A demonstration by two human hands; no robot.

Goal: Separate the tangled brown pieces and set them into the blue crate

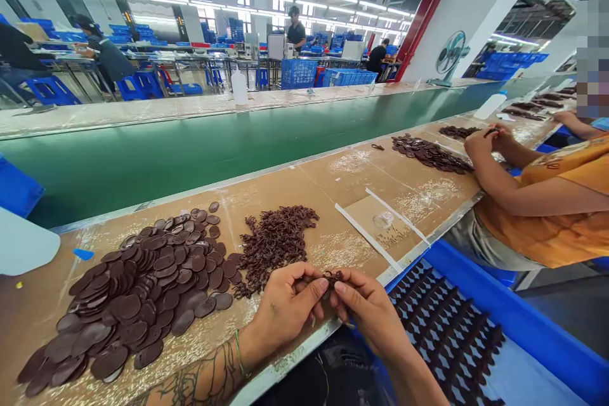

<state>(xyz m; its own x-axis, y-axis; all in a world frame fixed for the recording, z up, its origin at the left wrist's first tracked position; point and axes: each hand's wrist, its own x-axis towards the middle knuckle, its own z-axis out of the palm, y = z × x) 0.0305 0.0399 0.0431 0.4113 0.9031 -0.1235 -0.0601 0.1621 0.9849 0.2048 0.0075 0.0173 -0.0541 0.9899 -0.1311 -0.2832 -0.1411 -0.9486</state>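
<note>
My left hand [291,304] and my right hand [364,304] meet over the table's front edge, fingers pinched together. Between their fingertips is a small dark brown curled piece [334,276], mostly hidden by the thumbs. It looks like the pieces in the pile of small curly brown parts [276,244] just beyond my left hand. Left of that lies a wide heap of flat oval brown discs [157,273], some overlapping in stacks. To the right of my right hand, rows of dark brown parts [442,323] lie in a blue tray [528,330].
A co-worker in an orange shirt [561,203] sits at right, handling a dark piece beside similar piles [431,153]. A green conveyor belt [214,146] runs behind the table. A clear round lid-like item [383,221] lies between white strips. A white container [23,244] stands at far left.
</note>
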